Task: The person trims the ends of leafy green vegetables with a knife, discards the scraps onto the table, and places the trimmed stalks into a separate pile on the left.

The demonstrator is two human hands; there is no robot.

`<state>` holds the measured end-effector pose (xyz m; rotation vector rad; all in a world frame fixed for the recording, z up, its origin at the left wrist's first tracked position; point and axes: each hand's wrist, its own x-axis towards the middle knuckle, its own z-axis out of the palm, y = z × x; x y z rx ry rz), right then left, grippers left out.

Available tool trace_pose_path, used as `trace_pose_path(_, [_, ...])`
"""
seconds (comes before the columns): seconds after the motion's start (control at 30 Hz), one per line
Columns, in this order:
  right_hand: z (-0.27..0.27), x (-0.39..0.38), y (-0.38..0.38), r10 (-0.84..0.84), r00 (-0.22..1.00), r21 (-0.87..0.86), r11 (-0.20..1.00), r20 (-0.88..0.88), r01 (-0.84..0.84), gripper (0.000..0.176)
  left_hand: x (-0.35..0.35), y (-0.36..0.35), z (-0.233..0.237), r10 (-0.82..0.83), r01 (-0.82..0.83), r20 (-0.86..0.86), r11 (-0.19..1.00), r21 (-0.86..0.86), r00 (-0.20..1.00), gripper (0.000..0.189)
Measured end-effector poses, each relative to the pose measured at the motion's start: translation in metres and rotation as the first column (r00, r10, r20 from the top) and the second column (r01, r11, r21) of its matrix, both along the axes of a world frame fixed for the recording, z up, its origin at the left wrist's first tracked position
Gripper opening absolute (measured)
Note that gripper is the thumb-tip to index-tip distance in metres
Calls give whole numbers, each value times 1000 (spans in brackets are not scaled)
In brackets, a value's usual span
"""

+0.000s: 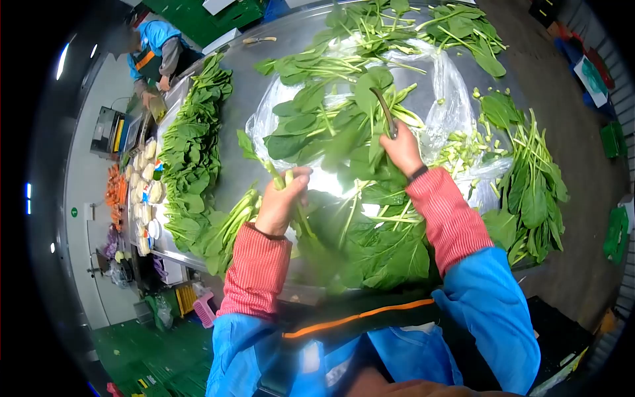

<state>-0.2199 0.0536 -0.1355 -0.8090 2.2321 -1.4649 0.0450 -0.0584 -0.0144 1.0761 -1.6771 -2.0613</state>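
My left hand (281, 200) is closed around the pale stems of some leafy greens (305, 221), whose leaves blur below it. My right hand (402, 151) grips a dark, curved tool that looks like a knife (381, 106), pointing away over the table. Beneath and beyond both hands, loose leafy greens (297, 129) lie spread on clear plastic bags (446, 89). Large leaves (390, 255) are heaped close to my body. Cut stem ends (466, 155) are scattered to the right of my right wrist.
The metal table (241, 79) carries a long row of stacked greens (192, 159) on the left and a heap (532, 185) on the right. Another knife (259, 40) lies at the far edge. A co-worker (159, 49) stands far left. Green crates (618, 231) stand beyond the right side.
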Motion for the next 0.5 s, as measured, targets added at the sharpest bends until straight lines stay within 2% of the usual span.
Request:
trace_pose_path(0.03, [9,11,12,32,999,-9,999,33,-32,48,-4,-5,-3,10,-10,4,1000,-25,1000,34])
trace_pose_path(0.1, [41,44,44,74,997,-119,990,-35,-77,45,-18,-9,-3,13,-14,-20,999,-34,1000,39])
trace_pose_path(0.17, [54,74,72,138,987,-157,976,-83,-149,42,-38,-9,-3,9,-11,-22,997,-79,1000,43])
trace_pose_path(0.23, [57,99,101,240,971,-52,970,11,-239,43,-55,-6,-7,-44,54,109,994,-92,993,46])
trace_pose_path(0.3, [53,120,122,304,944,25,953,-129,-303,42,-71,22,3,-28,21,122,998,59,992,42])
trace_pose_path(0.37, [57,130,136,302,937,-7,951,-173,-308,36,-76,44,4,-100,96,44,991,95,994,37])
trace_pose_path(0.4, [62,129,142,344,931,6,938,-120,-346,35,-75,48,-4,-142,141,57,990,14,988,34])
trace_pose_path(0.47, [71,115,154,419,908,27,908,-15,-419,35,-77,65,-7,-142,141,-5,984,107,990,32])
trace_pose_path(0.5, [74,109,156,405,911,64,914,-80,-401,30,-77,72,-7,-142,146,-38,977,153,989,32])
